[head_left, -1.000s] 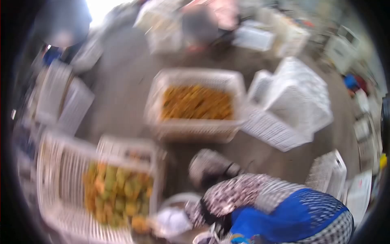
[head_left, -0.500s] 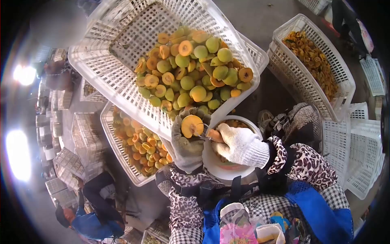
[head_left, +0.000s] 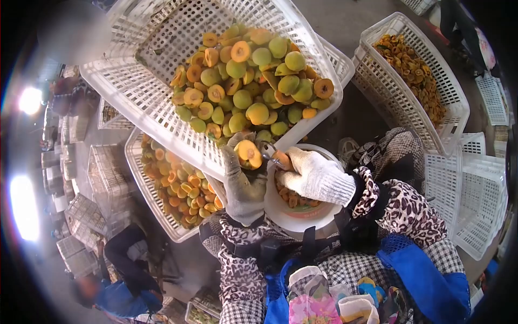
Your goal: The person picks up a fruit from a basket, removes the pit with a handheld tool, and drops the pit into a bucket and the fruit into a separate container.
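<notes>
My left hand (head_left: 244, 191), in a grey-white glove, holds a halved yellow peach (head_left: 248, 154) with its cut face up. A dark hollow or pit shows on that face. My right hand (head_left: 319, 177), in a white knit glove, is closed around the wooden handle of a small metal-tipped pitting tool (head_left: 280, 159). The metal tip is at the right edge of the peach half. Below the hands stands a white bowl (head_left: 280, 213) with brown pits (head_left: 294, 200) in it, partly hidden by my right hand.
A white crate (head_left: 178, 141) of green-orange peaches, whole and halved, stands tilted ahead. To its lower left is a crate (head_left: 141, 186) of orange halves. Another crate (head_left: 377, 67) at right holds orange pieces. Stacked crates (head_left: 475, 200) are at far right; a person in blue (head_left: 121, 297) sits lower left.
The tool's metal tip has drawn back to the peach's right edge from its cut centre. The cut face now shows a hollow or pit, and the peach has tilted slightly.
</notes>
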The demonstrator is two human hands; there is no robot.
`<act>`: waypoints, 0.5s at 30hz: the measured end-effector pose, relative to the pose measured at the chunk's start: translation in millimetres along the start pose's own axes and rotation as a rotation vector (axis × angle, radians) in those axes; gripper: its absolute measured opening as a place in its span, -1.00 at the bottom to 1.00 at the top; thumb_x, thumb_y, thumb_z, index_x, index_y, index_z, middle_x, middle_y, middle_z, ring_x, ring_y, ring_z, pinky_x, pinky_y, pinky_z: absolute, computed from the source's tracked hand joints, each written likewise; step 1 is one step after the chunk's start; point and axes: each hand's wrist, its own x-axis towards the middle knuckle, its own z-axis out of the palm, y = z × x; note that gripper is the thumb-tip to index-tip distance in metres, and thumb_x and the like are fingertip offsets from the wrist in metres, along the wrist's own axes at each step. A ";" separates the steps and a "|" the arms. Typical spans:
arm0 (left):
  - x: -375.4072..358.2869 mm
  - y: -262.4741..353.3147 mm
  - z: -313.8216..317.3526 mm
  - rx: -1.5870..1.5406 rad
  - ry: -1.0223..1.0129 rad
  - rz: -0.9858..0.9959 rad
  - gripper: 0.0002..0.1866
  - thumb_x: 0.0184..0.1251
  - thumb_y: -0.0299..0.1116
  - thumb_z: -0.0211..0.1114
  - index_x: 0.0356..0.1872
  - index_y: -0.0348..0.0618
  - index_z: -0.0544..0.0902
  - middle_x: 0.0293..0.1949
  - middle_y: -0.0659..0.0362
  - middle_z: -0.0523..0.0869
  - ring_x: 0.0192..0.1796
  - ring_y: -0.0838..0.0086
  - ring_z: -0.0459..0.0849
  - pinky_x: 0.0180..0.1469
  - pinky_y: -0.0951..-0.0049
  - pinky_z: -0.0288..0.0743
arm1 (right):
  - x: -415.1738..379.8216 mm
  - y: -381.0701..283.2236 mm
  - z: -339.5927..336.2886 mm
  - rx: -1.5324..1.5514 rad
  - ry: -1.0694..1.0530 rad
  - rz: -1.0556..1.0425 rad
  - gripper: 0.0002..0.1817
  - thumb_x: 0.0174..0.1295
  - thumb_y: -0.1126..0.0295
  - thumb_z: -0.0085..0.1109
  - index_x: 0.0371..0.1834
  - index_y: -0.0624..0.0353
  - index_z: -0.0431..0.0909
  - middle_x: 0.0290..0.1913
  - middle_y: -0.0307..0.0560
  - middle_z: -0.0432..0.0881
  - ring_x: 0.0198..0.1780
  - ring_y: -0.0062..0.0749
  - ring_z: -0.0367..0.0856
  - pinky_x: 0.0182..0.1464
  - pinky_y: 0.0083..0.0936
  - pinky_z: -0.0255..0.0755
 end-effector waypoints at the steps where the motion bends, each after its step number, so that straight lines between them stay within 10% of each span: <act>1: -1.7 -2.4 -3.7 0.111 0.022 0.038 -0.28 0.25 -0.71 0.24 0.40 -0.29 0.12 0.10 -0.05 0.49 0.05 0.29 0.59 0.16 0.31 0.54 | -0.5 -0.3 2.1 0.000 -0.002 0.001 -0.64 0.18 0.18 0.18 -0.12 0.22 0.45 -0.33 0.21 0.62 -0.24 0.11 0.63 -0.20 -0.13 0.49; 4: -8.4 -7.7 -9.0 0.837 -0.314 0.606 -0.31 0.25 -0.73 0.23 0.38 -0.27 0.15 0.07 -0.03 0.50 0.05 0.34 0.58 0.16 0.34 0.51 | 0.1 -1.8 12.9 -0.215 0.064 -0.163 -0.68 0.18 0.22 0.18 -0.23 0.25 0.41 -0.42 0.16 0.61 -0.38 0.15 0.61 -0.32 -0.12 0.49; 8: -0.1 -9.6 -12.7 0.504 -0.170 0.161 -0.49 0.35 -0.65 0.16 0.29 -0.28 0.23 0.00 0.01 0.53 -0.01 0.36 0.59 0.12 0.38 0.51 | -0.6 -2.6 14.6 -0.218 0.045 -0.174 -0.65 0.18 0.22 0.17 -0.15 0.26 0.40 -0.40 0.16 0.62 -0.35 0.15 0.63 -0.31 -0.13 0.51; 15: -9.3 -9.4 8.9 0.565 -0.193 0.301 -0.72 0.49 -0.50 0.03 0.14 -0.29 0.31 -0.15 0.09 0.57 -0.10 0.44 0.56 0.02 0.43 0.50 | 1.0 -8.1 22.0 -0.334 0.012 -0.082 -0.59 0.19 0.22 0.15 -0.04 0.28 0.36 -0.39 0.13 0.65 -0.35 0.11 0.66 -0.34 -0.12 0.54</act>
